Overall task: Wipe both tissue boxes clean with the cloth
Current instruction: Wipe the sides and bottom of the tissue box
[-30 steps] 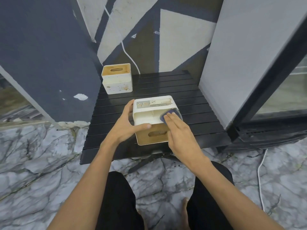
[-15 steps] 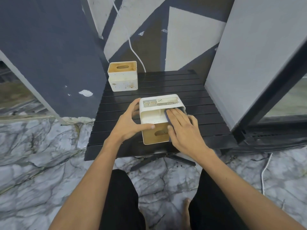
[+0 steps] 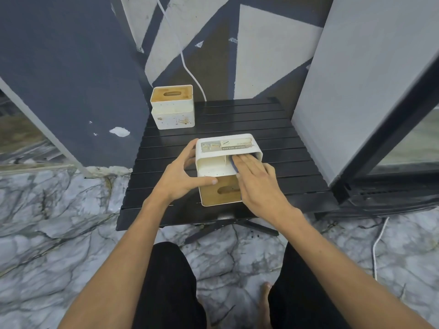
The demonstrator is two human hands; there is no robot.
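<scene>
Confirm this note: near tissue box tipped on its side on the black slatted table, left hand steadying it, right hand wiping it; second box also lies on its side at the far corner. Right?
One error. In the head view the second tissue box stands upright, wooden lid facing up. The rest holds: the near tissue box lies tipped, left hand steadying, right hand wiping.

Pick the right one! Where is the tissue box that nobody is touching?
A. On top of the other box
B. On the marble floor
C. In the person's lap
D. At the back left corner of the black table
D: the untouched tissue box stands upright at the back left corner of the black slatted table, apart from the near box, which lies tipped over between the left hand and the right hand.
</scene>
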